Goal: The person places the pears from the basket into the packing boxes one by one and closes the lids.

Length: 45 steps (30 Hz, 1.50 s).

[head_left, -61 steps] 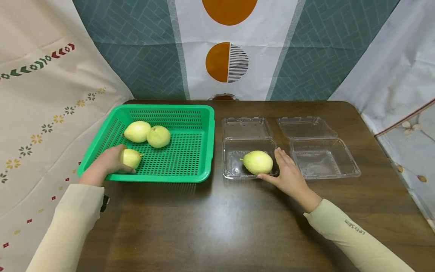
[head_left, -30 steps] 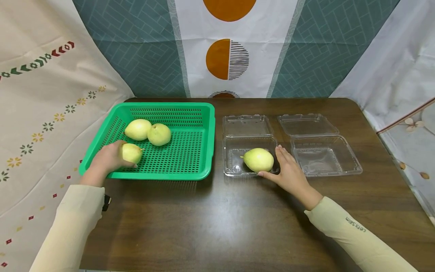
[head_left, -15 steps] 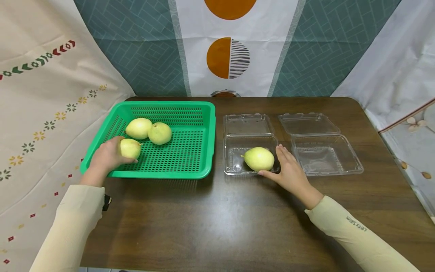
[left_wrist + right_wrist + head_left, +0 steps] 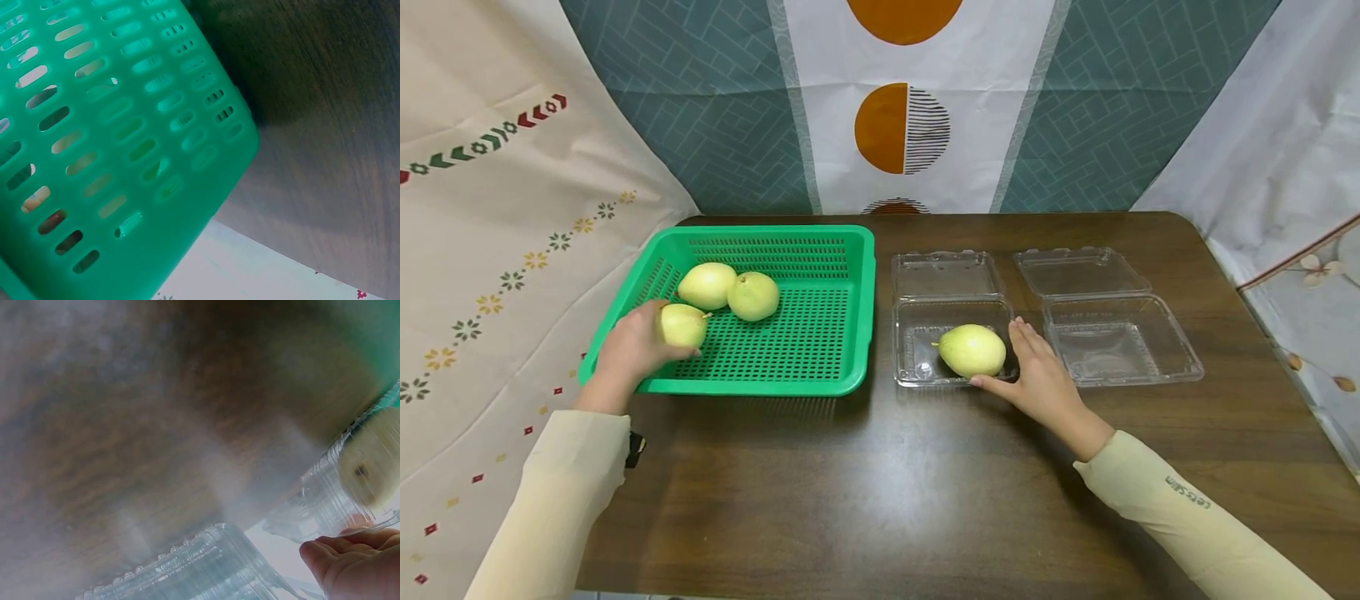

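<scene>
Gripping a pear [image 4: 682, 326] in the left hand [image 4: 631, 343], fingers curled round it, stem pointing right. Located at the front-left of the green basket [image 4: 760, 387]. Can't tell whether lifted off the basket floor. Left wrist view blocked by basket wall, so no check on fingertip contact.

Resting the right hand [image 4: 1039, 382] at the front-right corner of the left clear box [image 4: 917, 383], fingers nearly straight, thumb by the front rim. Already inside that box: a boxed pear [image 4: 973, 350], sitting toward the right, stem left. Just beside: the right clear box [image 4: 1112, 354], no fruit in it. Both lids folded back. Behind the held fruit: a back-left pear [image 4: 706, 285] and a middle pear [image 4: 753, 296], side by side.

Probably picking fruit for boxing. To do it well: hold round the belly, not the stem; go light, likely to bruise. Lift straight up past the rim before going sideways, else risk clipping the wall. Use the right hand only to steady the box; probably light and quick to slide. Aim for its bare left end, could be tight. Release only once fully seated.
</scene>
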Each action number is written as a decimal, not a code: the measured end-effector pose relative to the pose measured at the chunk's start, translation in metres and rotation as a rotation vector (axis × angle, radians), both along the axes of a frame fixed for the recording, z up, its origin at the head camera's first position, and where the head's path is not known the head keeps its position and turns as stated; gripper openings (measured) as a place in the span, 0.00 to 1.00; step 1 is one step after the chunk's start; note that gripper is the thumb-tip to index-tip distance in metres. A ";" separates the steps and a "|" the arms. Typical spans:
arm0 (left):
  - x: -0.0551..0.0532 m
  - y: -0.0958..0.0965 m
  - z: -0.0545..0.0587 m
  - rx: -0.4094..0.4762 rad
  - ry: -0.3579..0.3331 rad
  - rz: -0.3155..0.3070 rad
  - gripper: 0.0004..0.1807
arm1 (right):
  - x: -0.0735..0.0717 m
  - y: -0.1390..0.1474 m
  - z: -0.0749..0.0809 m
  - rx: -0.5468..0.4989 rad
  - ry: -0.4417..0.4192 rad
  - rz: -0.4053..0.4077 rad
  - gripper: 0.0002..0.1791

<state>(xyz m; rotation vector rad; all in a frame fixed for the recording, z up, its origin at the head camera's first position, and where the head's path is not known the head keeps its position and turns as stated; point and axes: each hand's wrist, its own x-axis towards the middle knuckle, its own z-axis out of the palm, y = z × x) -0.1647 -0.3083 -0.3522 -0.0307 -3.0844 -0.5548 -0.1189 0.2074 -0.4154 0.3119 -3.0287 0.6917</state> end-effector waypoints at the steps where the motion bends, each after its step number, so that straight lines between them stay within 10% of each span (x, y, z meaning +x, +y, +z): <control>1: 0.000 0.000 0.000 -0.001 0.010 0.001 0.47 | 0.000 0.000 0.000 0.000 -0.001 -0.001 0.59; 23: 0.002 0.005 0.001 0.032 0.151 0.109 0.48 | 0.001 -0.001 -0.002 0.010 -0.014 -0.003 0.59; 45: 0.001 0.011 0.003 0.057 0.242 0.079 0.46 | -0.002 0.001 -0.002 0.000 0.006 0.002 0.59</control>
